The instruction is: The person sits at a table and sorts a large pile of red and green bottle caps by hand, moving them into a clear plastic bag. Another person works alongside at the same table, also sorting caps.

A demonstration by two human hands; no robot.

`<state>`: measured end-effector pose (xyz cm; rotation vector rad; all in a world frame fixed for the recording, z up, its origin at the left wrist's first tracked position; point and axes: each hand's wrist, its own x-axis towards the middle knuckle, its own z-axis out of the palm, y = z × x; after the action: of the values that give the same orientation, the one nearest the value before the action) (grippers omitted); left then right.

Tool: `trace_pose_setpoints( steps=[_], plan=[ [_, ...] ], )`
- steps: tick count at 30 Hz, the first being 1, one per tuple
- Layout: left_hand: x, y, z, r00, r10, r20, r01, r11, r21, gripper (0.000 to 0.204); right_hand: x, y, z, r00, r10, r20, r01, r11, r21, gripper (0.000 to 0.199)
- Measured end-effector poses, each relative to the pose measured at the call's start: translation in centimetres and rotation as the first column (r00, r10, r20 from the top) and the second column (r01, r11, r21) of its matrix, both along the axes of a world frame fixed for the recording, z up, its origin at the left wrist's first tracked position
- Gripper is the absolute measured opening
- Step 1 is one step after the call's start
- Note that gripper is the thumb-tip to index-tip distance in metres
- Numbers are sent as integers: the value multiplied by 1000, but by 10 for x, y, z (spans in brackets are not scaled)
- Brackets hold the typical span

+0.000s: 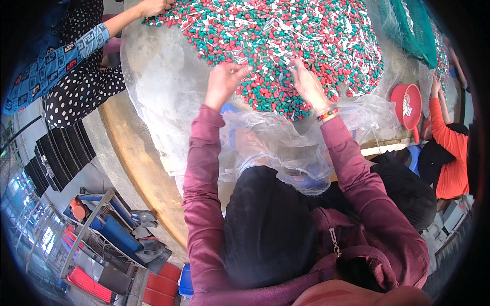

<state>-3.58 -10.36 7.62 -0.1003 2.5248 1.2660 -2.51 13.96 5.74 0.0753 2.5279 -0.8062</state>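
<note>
A wide pile of small red, green and white pieces (286, 35), looking like plastic, is spread over the table, with thin white sticks among them. My left hand (224, 82) is above the pile's near left edge, fingers curled and thumb pressed toward them. To its right, my right hand (308, 85), with a beaded bracelet (327, 114) at the wrist, is over the near part of the pile. Its thumb and fingertips come together in a pinch. Whatever either hand holds is too small to make out. Sheer white netting (275, 130) lies between my forearms along the near edge.
A co-worker's hand (155, 7) touches the pile at the far left. On the right are a red long-handled scoop (407, 104) containing white bits, green netting (414, 35) and a person in an orange top (451, 158). A metal rack (102, 224) stands at lower left.
</note>
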Motion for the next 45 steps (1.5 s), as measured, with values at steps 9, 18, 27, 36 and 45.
trace_pose_setpoints(
  steps=[9, 18, 27, 36, 45],
  plan=[
    [10, 72, -61, 958, -265, 108, 285, 851, -441, 26, 4, -20, -39, 986, 163, -39, -150, 961, 233, 31],
    [5, 18, -44, 971, 47, 234, -64, 996, 66, 34, -10, 4, -43, 980, 200, 13, -200, 980, 8, 31],
    [-10, 6, -3, 867, 146, 477, -452, 634, 628, 20, -11, 8, -3, 972, 138, -190, -153, 986, -68, 46],
    [-15, -33, 25, 916, 196, 350, -401, 479, 781, 17, -35, -41, -17, 758, 632, -162, -592, 770, 236, 13],
    [-20, 25, -59, 971, -232, -61, 168, 837, -521, 30, -6, 8, -29, 887, -11, 462, 301, 772, -560, 20]
  ],
)
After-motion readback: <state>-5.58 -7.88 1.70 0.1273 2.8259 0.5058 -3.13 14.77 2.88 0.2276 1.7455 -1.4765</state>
